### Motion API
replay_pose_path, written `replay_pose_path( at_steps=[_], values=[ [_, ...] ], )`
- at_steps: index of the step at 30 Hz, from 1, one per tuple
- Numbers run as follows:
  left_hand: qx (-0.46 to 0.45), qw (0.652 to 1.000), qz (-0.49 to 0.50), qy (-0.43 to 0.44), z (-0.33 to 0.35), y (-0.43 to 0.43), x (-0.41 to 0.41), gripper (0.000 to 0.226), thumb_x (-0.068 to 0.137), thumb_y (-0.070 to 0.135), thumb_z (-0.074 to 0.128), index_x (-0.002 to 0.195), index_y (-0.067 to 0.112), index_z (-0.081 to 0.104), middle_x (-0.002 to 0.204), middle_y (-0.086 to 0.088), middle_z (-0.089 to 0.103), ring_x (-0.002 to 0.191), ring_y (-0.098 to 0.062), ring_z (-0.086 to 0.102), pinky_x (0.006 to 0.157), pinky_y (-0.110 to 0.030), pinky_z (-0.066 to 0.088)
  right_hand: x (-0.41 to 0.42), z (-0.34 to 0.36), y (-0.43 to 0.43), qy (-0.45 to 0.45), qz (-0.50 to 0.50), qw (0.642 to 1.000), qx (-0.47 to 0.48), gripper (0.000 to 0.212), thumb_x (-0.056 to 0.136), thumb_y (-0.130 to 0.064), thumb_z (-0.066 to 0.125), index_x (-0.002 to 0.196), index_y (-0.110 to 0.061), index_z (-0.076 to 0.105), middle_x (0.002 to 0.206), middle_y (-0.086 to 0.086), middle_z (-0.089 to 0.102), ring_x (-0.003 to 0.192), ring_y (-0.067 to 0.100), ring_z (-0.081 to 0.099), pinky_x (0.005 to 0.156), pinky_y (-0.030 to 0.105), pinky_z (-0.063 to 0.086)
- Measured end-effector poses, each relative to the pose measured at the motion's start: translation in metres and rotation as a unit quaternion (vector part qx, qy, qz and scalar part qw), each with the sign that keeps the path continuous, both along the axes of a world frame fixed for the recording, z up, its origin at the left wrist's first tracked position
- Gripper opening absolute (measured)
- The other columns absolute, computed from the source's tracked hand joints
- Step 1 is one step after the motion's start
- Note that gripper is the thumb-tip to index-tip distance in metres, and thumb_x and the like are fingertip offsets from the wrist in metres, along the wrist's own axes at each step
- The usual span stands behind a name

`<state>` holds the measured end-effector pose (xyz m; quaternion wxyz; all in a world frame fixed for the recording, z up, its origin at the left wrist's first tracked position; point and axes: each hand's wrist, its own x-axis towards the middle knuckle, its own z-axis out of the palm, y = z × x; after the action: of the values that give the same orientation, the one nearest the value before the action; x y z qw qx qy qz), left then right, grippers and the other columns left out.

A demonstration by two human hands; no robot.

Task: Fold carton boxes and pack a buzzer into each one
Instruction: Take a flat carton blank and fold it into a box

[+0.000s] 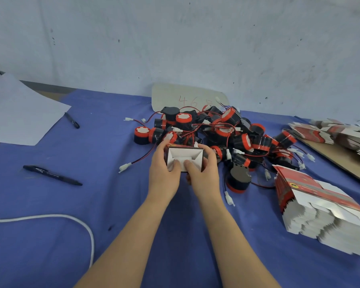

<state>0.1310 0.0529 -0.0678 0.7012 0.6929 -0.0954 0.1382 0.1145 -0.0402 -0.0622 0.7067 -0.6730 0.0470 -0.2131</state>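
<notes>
A small carton box point(184, 155), white inside and red-black outside, is held above the blue table cloth point(104, 154) with its end flaps facing me. My left hand point(163, 173) grips its left side, thumb pressing on a white flap. My right hand point(204, 173) grips the right side, thumb on the same flap area. Behind the box lies a pile of black-and-red buzzers point(220, 132) with red-black wires and white plugs. One buzzer point(238, 180) sits apart, just right of my right hand. A stack of flat unfolded cartons point(320, 206) lies at the right.
Two black pens point(52, 175) point(72, 120) lie on the left part of the cloth. A white paper sheet point(19, 113) covers the far left. A white cable point(71, 221) curves at the near left. More flat cartons point(337, 134) rest on a board at the far right. A wall stands behind.
</notes>
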Motion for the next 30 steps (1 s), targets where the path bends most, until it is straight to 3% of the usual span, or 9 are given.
replay_pose_path(
  at_steps=[3, 9, 12, 16, 19, 22, 24, 27, 30],
  values=[
    [0.017, 1.000, -0.004, -0.004, 0.001, 0.000, 0.000, 0.057, 0.092, 0.007, 0.053, 0.139, 0.038, 0.040, 0.136, 0.007, 0.051, 0.122, -0.011, 0.051, 0.097, -0.031, 0.050, -0.001, 0.002, -0.003, -0.005, 0.004, 1.000, 0.003, 0.043, 0.092, -0.004, 0.055, 0.130, -0.024, 0.047, 0.109, 0.011, 0.065, 0.062, 0.007, 0.057, 0.049, 0.018, 0.046],
    [0.001, 1.000, -0.016, -0.021, 0.010, 0.002, -0.004, 0.046, 0.099, 0.019, 0.047, 0.114, 0.060, 0.036, 0.129, 0.022, 0.046, 0.120, 0.000, 0.047, 0.094, -0.014, 0.045, -0.004, 0.008, -0.001, -0.011, 0.030, 0.999, 0.035, 0.027, 0.100, -0.021, 0.047, 0.126, -0.030, 0.049, 0.113, 0.005, 0.064, 0.077, 0.015, 0.067, 0.054, 0.022, 0.053],
    [-0.083, 0.995, -0.051, 0.004, 0.016, 0.003, -0.004, 0.028, 0.102, 0.039, 0.035, 0.127, 0.051, 0.042, 0.126, 0.031, 0.052, 0.119, 0.009, 0.049, 0.102, -0.019, 0.041, -0.007, 0.012, -0.001, -0.028, 0.058, 0.997, 0.032, 0.019, 0.101, -0.026, 0.044, 0.115, -0.033, 0.054, 0.112, -0.002, 0.065, 0.098, 0.022, 0.066, 0.066, 0.028, 0.058],
    [-0.171, 0.978, -0.083, 0.083, 0.018, 0.009, 0.005, 0.061, 0.096, 0.064, 0.022, 0.138, 0.027, 0.047, 0.131, 0.004, 0.061, 0.124, -0.011, 0.054, 0.111, -0.042, 0.036, -0.007, 0.013, -0.001, -0.062, 0.064, 0.995, -0.034, 0.012, 0.099, -0.015, 0.047, 0.107, -0.023, 0.051, 0.120, 0.010, 0.058, 0.110, 0.017, 0.058, 0.094, 0.038, 0.051],
    [-0.147, 0.978, -0.093, 0.118, 0.016, 0.013, 0.005, 0.047, 0.099, 0.053, 0.033, 0.131, 0.025, 0.054, 0.124, 0.001, 0.065, 0.116, -0.015, 0.060, 0.108, -0.043, 0.040, -0.006, 0.011, -0.003, -0.074, 0.068, 0.993, -0.058, 0.021, 0.097, -0.006, 0.051, 0.107, -0.023, 0.044, 0.125, 0.004, 0.054, 0.104, 0.000, 0.057, 0.085, 0.016, 0.048],
    [-0.078, 0.990, -0.095, 0.072, 0.009, 0.016, 0.004, 0.022, 0.099, 0.027, 0.051, 0.118, 0.036, 0.057, 0.118, 0.007, 0.066, 0.104, -0.004, 0.064, 0.093, -0.026, 0.051, -0.004, 0.007, -0.010, -0.052, 0.099, 0.991, -0.079, 0.058, 0.094, 0.003, 0.050, 0.134, -0.033, 0.028, 0.139, -0.004, 0.046, 0.121, 0.006, 0.052, 0.095, 0.021, 0.047],
    [0.005, 0.992, -0.119, 0.026, 0.005, 0.017, 0.004, 0.035, 0.096, 0.014, 0.056, 0.119, 0.041, 0.053, 0.122, 0.009, 0.061, 0.107, 0.001, 0.060, 0.088, -0.015, 0.050, -0.004, 0.005, -0.013, -0.042, 0.110, 0.987, -0.111, 0.075, 0.089, 0.009, 0.049, 0.143, -0.035, 0.021, 0.137, -0.004, 0.049, 0.121, 0.010, 0.054, 0.099, 0.028, 0.048],
    [0.117, 0.986, -0.116, -0.012, 0.003, 0.017, 0.002, 0.037, 0.094, 0.007, 0.056, 0.111, 0.040, 0.053, 0.117, 0.014, 0.052, 0.111, 0.004, 0.050, 0.086, -0.004, 0.042, -0.003, 0.002, -0.018, -0.034, 0.087, 0.987, -0.130, 0.063, 0.088, 0.007, 0.053, 0.131, -0.037, 0.040, 0.122, -0.003, 0.060, 0.107, 0.013, 0.062, 0.090, 0.028, 0.053],
    [0.097, 0.991, -0.095, 0.007, 0.003, 0.017, 0.003, 0.028, 0.096, 0.013, 0.053, 0.114, 0.034, 0.052, 0.120, 0.008, 0.053, 0.110, -0.001, 0.052, 0.088, -0.015, 0.045, 0.000, -0.002, -0.028, 0.027, 0.052, 0.982, -0.179, 0.036, 0.090, -0.011, 0.061, 0.121, -0.029, 0.055, 0.124, 0.002, 0.058, 0.102, 0.018, 0.063, 0.093, 0.037, 0.051]
  ],
)
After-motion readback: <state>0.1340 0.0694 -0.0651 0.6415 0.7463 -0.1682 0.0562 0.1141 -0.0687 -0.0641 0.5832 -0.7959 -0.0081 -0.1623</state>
